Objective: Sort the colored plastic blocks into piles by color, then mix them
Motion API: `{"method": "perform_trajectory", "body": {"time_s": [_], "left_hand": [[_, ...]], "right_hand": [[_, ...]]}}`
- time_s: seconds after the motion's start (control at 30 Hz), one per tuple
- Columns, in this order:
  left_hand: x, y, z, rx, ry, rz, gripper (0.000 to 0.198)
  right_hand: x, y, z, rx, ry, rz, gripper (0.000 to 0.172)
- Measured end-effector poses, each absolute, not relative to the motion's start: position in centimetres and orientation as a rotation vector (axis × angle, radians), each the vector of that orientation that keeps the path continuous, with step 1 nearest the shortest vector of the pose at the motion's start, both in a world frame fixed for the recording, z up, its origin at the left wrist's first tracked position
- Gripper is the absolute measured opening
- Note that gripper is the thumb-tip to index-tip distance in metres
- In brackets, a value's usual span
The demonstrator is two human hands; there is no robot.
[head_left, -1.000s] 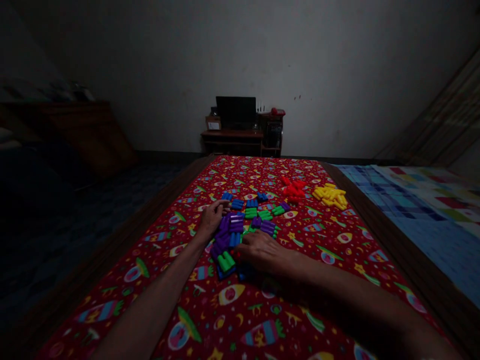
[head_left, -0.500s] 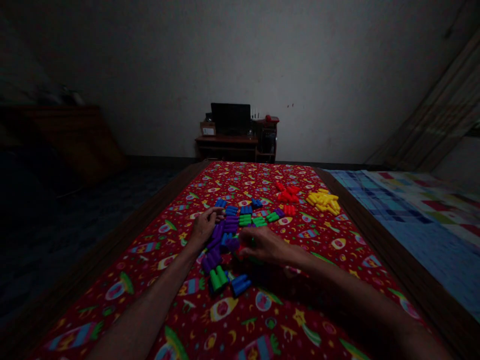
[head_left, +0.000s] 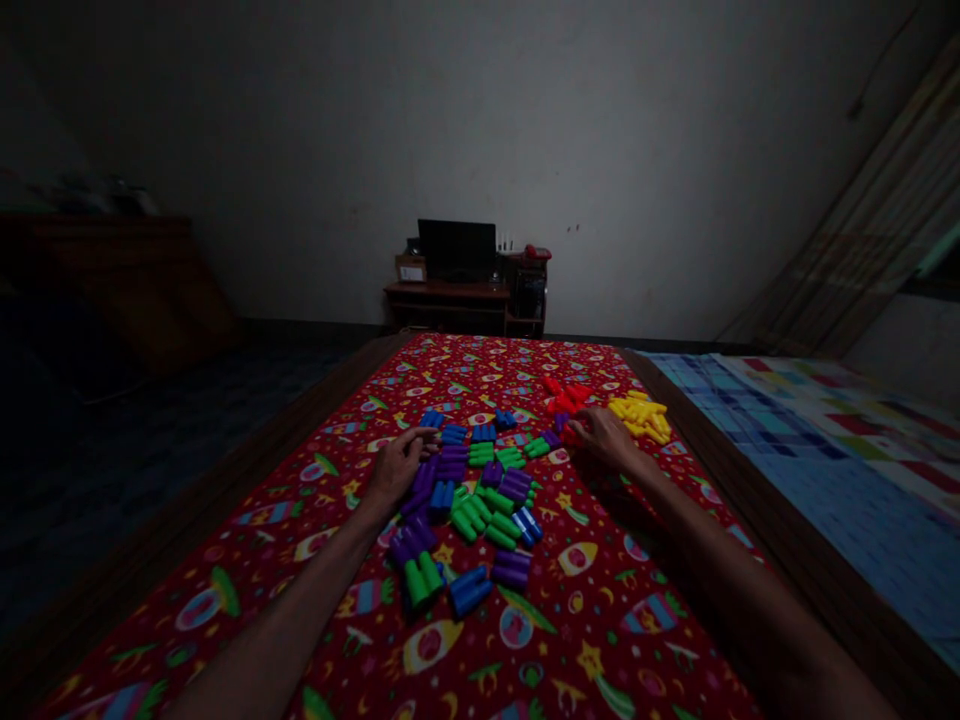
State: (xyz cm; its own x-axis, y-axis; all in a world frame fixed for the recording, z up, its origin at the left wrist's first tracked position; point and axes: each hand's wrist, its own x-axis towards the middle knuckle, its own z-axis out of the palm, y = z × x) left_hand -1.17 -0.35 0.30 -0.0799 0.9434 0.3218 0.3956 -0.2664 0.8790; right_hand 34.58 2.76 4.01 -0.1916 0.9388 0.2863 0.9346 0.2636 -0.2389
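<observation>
My left hand point(head_left: 399, 468) rests on the cloth at the left edge of a spread of toy blocks shaped like joined tubes. Its fingers are stretched out and hold nothing, close to a blue block point(head_left: 453, 434) and a purple block point(head_left: 451, 463). Farther right, my right hand point(head_left: 606, 437) has its fingers curled down on a red block point(head_left: 572, 433), which they partly hide. Green blocks point(head_left: 470, 515) and a purple block point(head_left: 511, 568) lie between my arms. Beyond my right hand is a red pile point(head_left: 568, 395); a yellow pile point(head_left: 640, 414) lies beside it.
A red patterned cloth point(head_left: 420, 645) covers the surface, with a brown border along its sides. At the far wall stands a desk point(head_left: 448, 293) with a monitor point(head_left: 457, 249). A bed with a blue checked sheet point(head_left: 757, 480) is on the right, a wooden cabinet point(head_left: 124, 300) on the left.
My right hand has moved from above the middle blocks, away and right, to the red block. The green and purple blocks it covered now show. My left hand stays in place.
</observation>
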Motion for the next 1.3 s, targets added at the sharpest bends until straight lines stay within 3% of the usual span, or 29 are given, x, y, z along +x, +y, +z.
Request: {"method": "perform_trajectory", "body": {"time_s": [0.43,0.57,0.73,0.9,1.0,1.13,1.3], "left_hand": [[-0.9,-0.6,0.2,1.746,1.497,1.382,0.030],[-0.1,-1.5,1.8,1.971,1.612,1.403,0.033],[4.5,0.3,5.1,2.322,1.389,1.249,0.035],[13.2,4.0,5.1,2.773,0.896,0.804,0.036],[16.5,5.2,4.1,2.819,0.896,0.613,0.029],[15.5,5.8,3.6,2.775,0.973,0.680,0.018],[9.2,4.7,3.2,2.570,1.212,0.760,0.027]], "right_hand": [[33.8,2.2,1.9,-1.612,-2.186,0.158,0.027],[34.3,2.6,1.2,-1.487,-2.124,0.189,0.024],[34.5,2.6,0.8,-1.456,-2.213,0.182,0.025],[34.6,2.4,0.6,-1.371,-2.150,0.211,0.032],[34.9,2.4,0.3,-1.307,-2.102,0.226,0.035],[35.6,2.5,0.0,-1.362,-2.075,0.282,0.036],[35.0,2.6,0.6,-1.395,-2.167,0.256,0.051]]}}
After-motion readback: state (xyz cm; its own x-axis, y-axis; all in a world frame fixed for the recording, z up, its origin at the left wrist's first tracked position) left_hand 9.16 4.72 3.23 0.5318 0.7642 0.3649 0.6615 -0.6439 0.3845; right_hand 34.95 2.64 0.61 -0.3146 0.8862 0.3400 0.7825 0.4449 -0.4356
